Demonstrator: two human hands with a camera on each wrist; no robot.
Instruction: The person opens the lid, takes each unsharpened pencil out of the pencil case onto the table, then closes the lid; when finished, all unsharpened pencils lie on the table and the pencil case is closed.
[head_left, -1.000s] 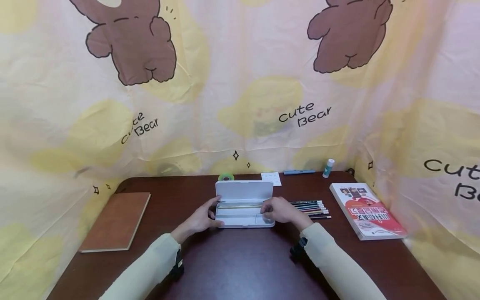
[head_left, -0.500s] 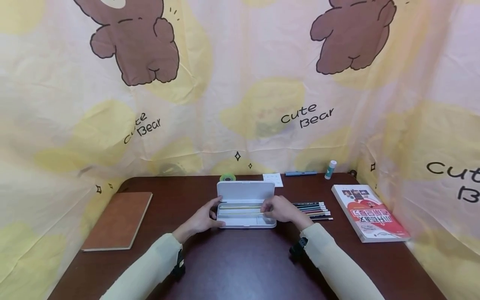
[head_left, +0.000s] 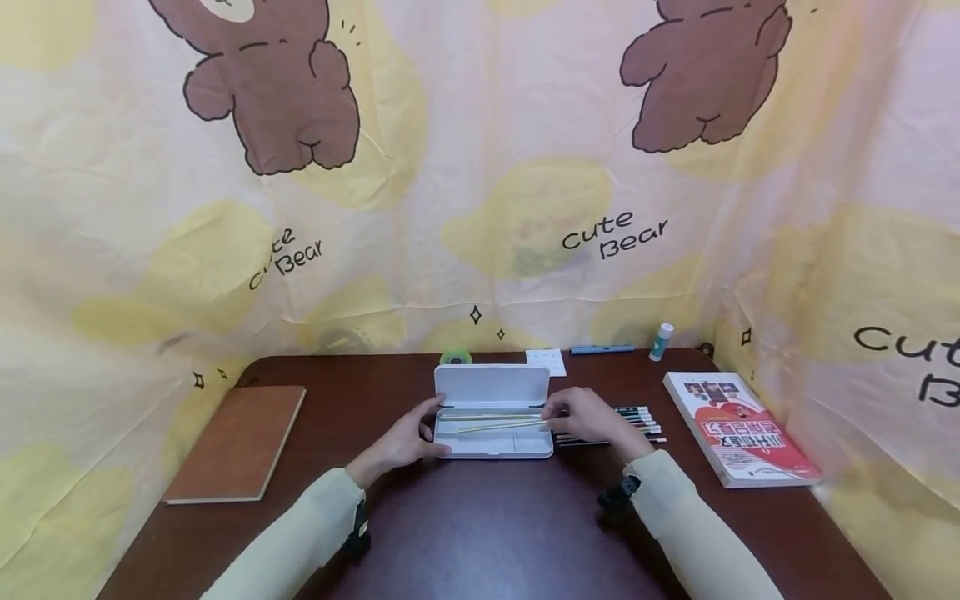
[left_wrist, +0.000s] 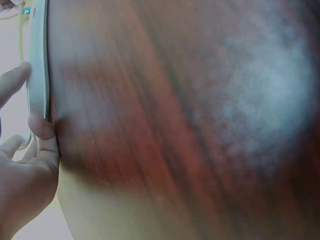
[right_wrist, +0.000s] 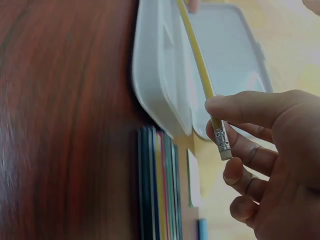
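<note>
A white pencil case (head_left: 468,447) lies with its lid (head_left: 491,386) raised at the back. My left hand (head_left: 405,435) grips its left end, the thumb at the front corner; the left wrist view shows fingers on the rim. My right hand (right_wrist: 295,145) pinches a yellow pencil (right_wrist: 201,65) between thumb and finger, close to its white eraser. That pencil slants over the case, eraser end higher, its far end reaching left. At least one more long yellowish pencil lies in the back compartment. Several dark and coloured pencils (right_wrist: 160,185) lie beside the case's right end, partly hidden under my right hand.
A brown notebook (head_left: 236,442) lies at left and a red-and-white book (head_left: 738,429) at right. Along the table's back edge are green tape (head_left: 455,357), a white paper (head_left: 546,362), a blue pen (head_left: 602,350) and a glue stick (head_left: 661,342). A patterned cloth hangs behind.
My right hand has shifted right and slightly up, raising the eraser end of the yellow pencil, which now slants over the case. My left hand keeps its grip on the case.
</note>
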